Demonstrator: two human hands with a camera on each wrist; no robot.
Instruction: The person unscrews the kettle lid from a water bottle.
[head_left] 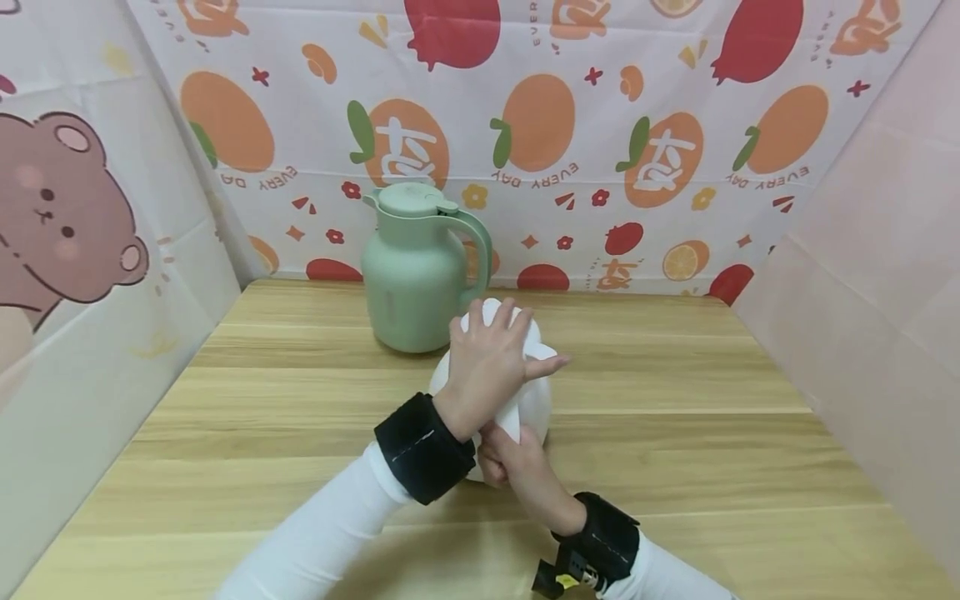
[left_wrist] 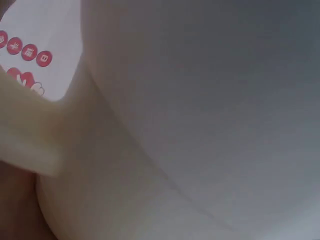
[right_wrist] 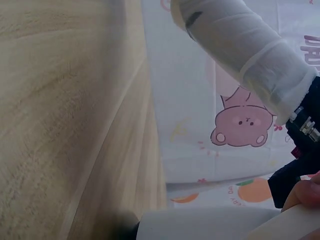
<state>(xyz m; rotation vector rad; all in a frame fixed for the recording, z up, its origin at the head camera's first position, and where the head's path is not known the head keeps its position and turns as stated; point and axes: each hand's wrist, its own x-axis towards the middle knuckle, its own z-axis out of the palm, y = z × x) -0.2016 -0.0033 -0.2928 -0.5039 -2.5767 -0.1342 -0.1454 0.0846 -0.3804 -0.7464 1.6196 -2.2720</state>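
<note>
A white jug (head_left: 536, 407) stands near the middle of the table, its handle (head_left: 509, 422) towards the person. My right hand (head_left: 517, 467) grips that handle with curled fingers. On top of the jug rests my left hand (head_left: 486, 360), back of the hand up, fingers spread over the top and thumb sticking out to the right. The hand covers most of the jug's top. In the left wrist view the jug's pale body (left_wrist: 210, 110) fills most of the picture. Part of the jug (right_wrist: 200, 226) shows along the bottom of the right wrist view.
Behind the white jug, slightly left, stands a green jug (head_left: 415, 283) with lid and handle. The wooden table (head_left: 675, 467) meets a fruit-patterned cloth (head_left: 592, 200) at the back. Light cloths, one with a bear (head_left: 67, 200), hang at both sides.
</note>
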